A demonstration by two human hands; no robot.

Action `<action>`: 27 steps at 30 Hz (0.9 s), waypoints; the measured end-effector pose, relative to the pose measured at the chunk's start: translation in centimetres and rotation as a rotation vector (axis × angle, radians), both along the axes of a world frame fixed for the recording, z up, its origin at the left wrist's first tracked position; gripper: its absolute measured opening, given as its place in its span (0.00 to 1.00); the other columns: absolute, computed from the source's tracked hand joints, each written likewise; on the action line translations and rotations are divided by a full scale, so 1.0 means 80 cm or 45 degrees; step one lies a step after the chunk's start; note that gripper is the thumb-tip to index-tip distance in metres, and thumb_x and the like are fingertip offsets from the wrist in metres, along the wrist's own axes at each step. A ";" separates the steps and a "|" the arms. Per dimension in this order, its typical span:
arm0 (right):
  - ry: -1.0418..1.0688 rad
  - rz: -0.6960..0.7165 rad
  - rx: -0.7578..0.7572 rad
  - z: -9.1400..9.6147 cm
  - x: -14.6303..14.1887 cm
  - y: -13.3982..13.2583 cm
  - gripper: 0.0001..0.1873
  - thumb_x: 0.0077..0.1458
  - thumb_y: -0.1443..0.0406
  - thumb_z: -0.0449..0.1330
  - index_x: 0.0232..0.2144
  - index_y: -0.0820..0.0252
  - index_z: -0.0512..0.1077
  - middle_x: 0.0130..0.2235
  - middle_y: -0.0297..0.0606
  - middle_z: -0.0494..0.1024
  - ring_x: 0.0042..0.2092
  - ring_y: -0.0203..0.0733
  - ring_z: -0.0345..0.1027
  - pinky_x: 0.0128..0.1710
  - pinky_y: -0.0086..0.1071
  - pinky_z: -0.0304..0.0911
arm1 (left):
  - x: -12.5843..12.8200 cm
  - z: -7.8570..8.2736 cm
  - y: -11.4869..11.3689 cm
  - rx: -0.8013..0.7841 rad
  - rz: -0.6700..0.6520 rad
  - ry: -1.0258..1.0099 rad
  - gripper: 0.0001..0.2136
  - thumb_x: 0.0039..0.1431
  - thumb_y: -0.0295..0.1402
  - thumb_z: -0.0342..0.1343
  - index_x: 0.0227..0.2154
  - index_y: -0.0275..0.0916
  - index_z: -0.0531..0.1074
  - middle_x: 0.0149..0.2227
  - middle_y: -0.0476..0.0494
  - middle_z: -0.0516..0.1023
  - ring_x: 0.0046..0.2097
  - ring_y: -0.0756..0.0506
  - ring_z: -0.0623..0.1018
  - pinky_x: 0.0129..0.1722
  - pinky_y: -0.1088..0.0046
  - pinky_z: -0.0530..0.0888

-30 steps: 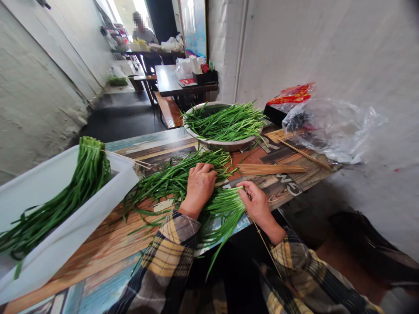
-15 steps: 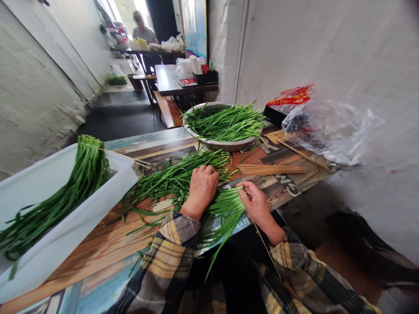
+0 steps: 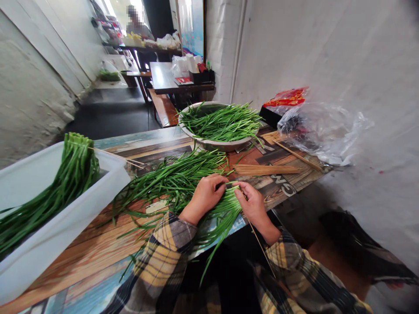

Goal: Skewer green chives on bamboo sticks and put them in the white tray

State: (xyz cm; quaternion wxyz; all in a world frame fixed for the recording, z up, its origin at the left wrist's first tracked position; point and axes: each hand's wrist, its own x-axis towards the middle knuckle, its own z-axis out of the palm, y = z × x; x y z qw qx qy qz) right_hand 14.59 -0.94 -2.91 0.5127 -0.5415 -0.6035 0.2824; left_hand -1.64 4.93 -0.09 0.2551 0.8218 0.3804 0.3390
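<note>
A flat bunch of green chives [image 3: 225, 207] lies at the near edge of the wooden table [image 3: 108, 235]. My right hand [image 3: 252, 205] pinches the bunch's cut ends, and a thin bamboo skewer [image 3: 260, 250] runs back from it toward my sleeve. My left hand [image 3: 204, 196] is curled, its fingertips meeting the right hand at the same ends. Behind my hands lies a loose pile of chives [image 3: 170, 179].
A metal bowl [image 3: 216, 143] heaped with chives stands at the table's far side. A stack of bamboo skewers [image 3: 265, 169] lies right of the pile. A white tub [image 3: 49, 222] with skewered chives sits left. A clear plastic bag [image 3: 324, 131] and red packet [image 3: 284, 96] lie right. A person stands far back.
My left hand has come off the loose pile and moved right to meet my right hand at the bunch's ends. The view has shifted a little to the left.
</note>
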 end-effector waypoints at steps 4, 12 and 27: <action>-0.012 -0.016 -0.023 0.000 0.000 0.001 0.11 0.59 0.61 0.55 0.38 0.60 0.72 0.37 0.41 0.80 0.39 0.42 0.75 0.40 0.33 0.68 | 0.000 0.002 -0.001 -0.062 0.039 -0.065 0.05 0.56 0.26 0.54 0.30 0.37 0.75 0.32 0.47 0.78 0.36 0.48 0.75 0.39 0.73 0.70; -0.036 -0.029 -0.013 -0.001 0.002 0.000 0.11 0.59 0.60 0.54 0.38 0.60 0.72 0.36 0.39 0.80 0.37 0.41 0.75 0.38 0.32 0.67 | 0.001 0.003 -0.001 -0.189 0.040 -0.178 0.04 0.54 0.25 0.54 0.29 0.35 0.74 0.28 0.47 0.76 0.31 0.50 0.73 0.34 0.75 0.69; 0.009 0.001 -0.016 0.000 0.001 0.000 0.10 0.59 0.60 0.54 0.37 0.59 0.72 0.35 0.38 0.80 0.36 0.41 0.75 0.37 0.31 0.68 | 0.001 0.008 -0.003 -0.146 -0.047 -0.179 0.08 0.54 0.23 0.54 0.29 0.36 0.77 0.29 0.47 0.77 0.34 0.49 0.76 0.37 0.74 0.70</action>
